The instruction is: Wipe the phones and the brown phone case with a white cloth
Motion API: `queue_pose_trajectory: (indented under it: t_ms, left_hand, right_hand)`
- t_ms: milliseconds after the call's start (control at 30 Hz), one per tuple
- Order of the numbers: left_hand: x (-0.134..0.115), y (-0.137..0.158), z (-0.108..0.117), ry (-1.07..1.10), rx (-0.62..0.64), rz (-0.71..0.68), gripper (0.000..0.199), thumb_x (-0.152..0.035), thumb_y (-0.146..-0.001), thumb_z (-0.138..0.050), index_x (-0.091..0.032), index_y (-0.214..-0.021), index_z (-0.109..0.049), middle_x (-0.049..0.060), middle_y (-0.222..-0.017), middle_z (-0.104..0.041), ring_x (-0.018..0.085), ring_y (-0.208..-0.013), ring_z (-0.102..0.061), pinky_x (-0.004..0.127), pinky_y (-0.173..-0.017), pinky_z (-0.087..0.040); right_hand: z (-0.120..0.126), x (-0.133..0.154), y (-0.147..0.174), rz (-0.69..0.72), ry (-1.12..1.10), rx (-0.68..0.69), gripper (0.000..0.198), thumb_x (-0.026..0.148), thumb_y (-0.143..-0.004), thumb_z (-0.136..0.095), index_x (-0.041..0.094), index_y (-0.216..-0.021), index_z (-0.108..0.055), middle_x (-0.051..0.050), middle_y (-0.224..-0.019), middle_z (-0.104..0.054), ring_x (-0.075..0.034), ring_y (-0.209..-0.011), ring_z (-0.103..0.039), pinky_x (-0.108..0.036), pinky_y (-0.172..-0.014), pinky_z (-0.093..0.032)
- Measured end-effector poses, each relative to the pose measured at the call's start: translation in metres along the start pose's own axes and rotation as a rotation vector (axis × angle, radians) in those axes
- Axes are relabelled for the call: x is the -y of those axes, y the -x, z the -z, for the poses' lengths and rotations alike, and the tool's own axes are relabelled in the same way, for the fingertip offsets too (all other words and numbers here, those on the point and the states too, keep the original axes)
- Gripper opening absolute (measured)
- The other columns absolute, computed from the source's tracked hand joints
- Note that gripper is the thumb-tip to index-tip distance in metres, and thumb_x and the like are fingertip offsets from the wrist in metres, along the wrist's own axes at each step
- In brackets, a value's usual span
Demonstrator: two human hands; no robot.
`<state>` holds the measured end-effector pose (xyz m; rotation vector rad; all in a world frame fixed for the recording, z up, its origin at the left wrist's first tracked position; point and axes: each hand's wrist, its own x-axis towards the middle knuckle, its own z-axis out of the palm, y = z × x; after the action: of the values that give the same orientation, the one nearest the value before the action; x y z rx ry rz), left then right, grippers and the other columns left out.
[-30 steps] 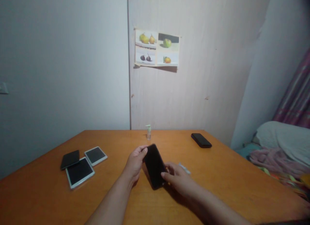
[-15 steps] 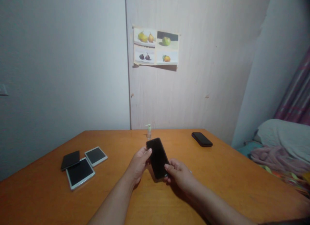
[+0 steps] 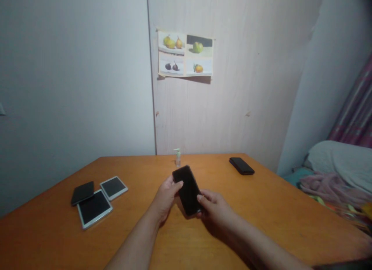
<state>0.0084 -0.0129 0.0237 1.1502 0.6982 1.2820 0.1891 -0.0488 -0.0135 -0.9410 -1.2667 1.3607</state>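
A black smartphone (image 3: pixel 188 192) with a dark screen is held over the middle of the table, its top leaning to the left. My left hand (image 3: pixel 166 195) grips its left edge, the thumb lying on the screen and the fingers mostly hidden behind. On the lower right edge, my right hand (image 3: pixel 214 206) is closed with its thumb at the screen's side. Behind the phone stands a small clear pump bottle (image 3: pixel 178 158) with a pale green top.
On the wooden table (image 3: pixel 139 239), a white-framed tablet (image 3: pixel 95 208), a smaller white-framed device (image 3: pixel 114 187) and a black flat device (image 3: pixel 83 192) lie at left, partly overlapping. Black phone-like devices (image 3: pixel 241 166) lie at back right. Bedding (image 3: pixel 340 165) is beyond the right edge.
The left thumb has shifted slightly further onto the screen. Both hands still hold the phone. The whole view has shifted slightly.
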Motion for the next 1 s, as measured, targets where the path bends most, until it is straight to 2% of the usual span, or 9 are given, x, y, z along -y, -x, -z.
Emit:
queue_pose_trajectory:
  t_ms: [167,267,433,533,667,733,833,900,1000]
  left_hand:
    - [-0.011,0.000,0.008,-0.022,-0.130,-0.062,0.050,-0.040,-0.071,-0.082,-0.018,-0.115,-0.069,0.006,-0.100,-0.073,0.018,-0.083,-0.066,0.029,-0.079,-0.048]
    - [-0.013,0.000,0.014,-0.076,-0.129,-0.052,0.047,-0.041,-0.071,-0.082,-0.016,-0.110,-0.073,0.007,-0.095,-0.073,0.018,-0.080,-0.064,0.029,-0.076,-0.047]
    - [-0.010,-0.001,0.016,-0.104,-0.175,-0.094,0.036,-0.038,-0.071,-0.081,-0.017,-0.099,-0.075,0.003,-0.090,-0.071,0.017,-0.079,-0.062,0.026,-0.074,-0.044]
    - [-0.009,-0.002,0.017,-0.091,-0.188,-0.121,0.032,-0.038,-0.070,-0.081,-0.018,-0.095,-0.074,0.001,-0.086,-0.069,0.016,-0.079,-0.060,0.025,-0.075,-0.043]
    - [-0.011,-0.004,0.020,0.007,-0.219,-0.123,0.033,-0.037,-0.071,-0.081,-0.019,-0.097,-0.072,-0.001,-0.083,-0.067,0.014,-0.076,-0.059,0.025,-0.076,-0.043]
    - [-0.011,-0.006,0.023,0.050,-0.241,-0.136,0.032,-0.034,-0.071,-0.082,-0.019,-0.097,-0.071,-0.002,-0.084,-0.067,0.013,-0.077,-0.059,0.024,-0.076,-0.043]
    - [-0.010,-0.008,0.023,0.082,-0.246,-0.140,0.032,-0.033,-0.071,-0.083,-0.018,-0.097,-0.072,-0.001,-0.086,-0.067,0.012,-0.079,-0.058,0.021,-0.075,-0.043]
    - [-0.008,-0.008,0.022,0.072,-0.258,-0.130,0.034,-0.036,-0.072,-0.082,-0.019,-0.099,-0.072,0.000,-0.090,-0.068,0.012,-0.082,-0.059,0.020,-0.074,-0.043]
    - [-0.006,-0.006,0.018,0.025,-0.305,-0.044,0.042,-0.046,-0.076,-0.078,-0.020,-0.108,-0.072,0.003,-0.103,-0.067,0.014,-0.088,-0.061,0.020,-0.071,-0.045]
  right_hand:
    - [0.001,0.010,0.012,0.161,0.276,0.107,0.031,0.043,-0.090,-0.057,0.018,-0.096,-0.075,-0.003,-0.081,-0.070,-0.017,-0.071,-0.059,-0.026,-0.065,-0.043]
    - [0.001,0.020,0.018,0.227,0.445,0.111,0.028,0.037,-0.093,-0.053,0.022,-0.101,-0.076,-0.003,-0.088,-0.073,-0.021,-0.081,-0.063,-0.028,-0.071,-0.044]
    - [-0.001,0.036,0.022,0.249,0.647,0.061,0.022,0.029,-0.090,-0.056,0.027,-0.098,-0.077,-0.003,-0.082,-0.074,-0.023,-0.077,-0.064,-0.029,-0.073,-0.043]
    - [-0.003,0.040,0.020,0.232,0.584,0.072,0.024,0.028,-0.089,-0.056,0.028,-0.101,-0.077,-0.004,-0.088,-0.075,-0.024,-0.082,-0.066,-0.031,-0.075,-0.044]
    - [-0.003,0.031,0.014,0.194,0.313,0.117,0.027,0.026,-0.085,-0.058,0.025,-0.107,-0.074,-0.004,-0.097,-0.074,-0.024,-0.095,-0.065,-0.032,-0.082,-0.047]
    - [0.000,0.022,0.011,0.141,0.244,0.102,0.024,0.026,-0.083,-0.060,0.021,-0.102,-0.074,-0.005,-0.092,-0.073,-0.022,-0.087,-0.065,-0.030,-0.076,-0.047]
    - [0.005,0.014,0.010,0.081,0.252,0.035,0.019,0.028,-0.084,-0.059,0.018,-0.094,-0.072,-0.003,-0.076,-0.069,-0.016,-0.066,-0.059,-0.025,-0.059,-0.043]
    - [0.006,0.016,0.012,0.150,0.359,-0.032,0.020,0.029,-0.087,-0.056,0.018,-0.093,-0.071,-0.003,-0.074,-0.067,-0.016,-0.066,-0.058,-0.025,-0.059,-0.043]
    - [0.008,0.025,0.018,0.401,0.682,-0.160,0.023,0.026,-0.092,-0.050,0.021,-0.101,-0.070,-0.006,-0.087,-0.069,-0.019,-0.080,-0.061,-0.029,-0.071,-0.047]
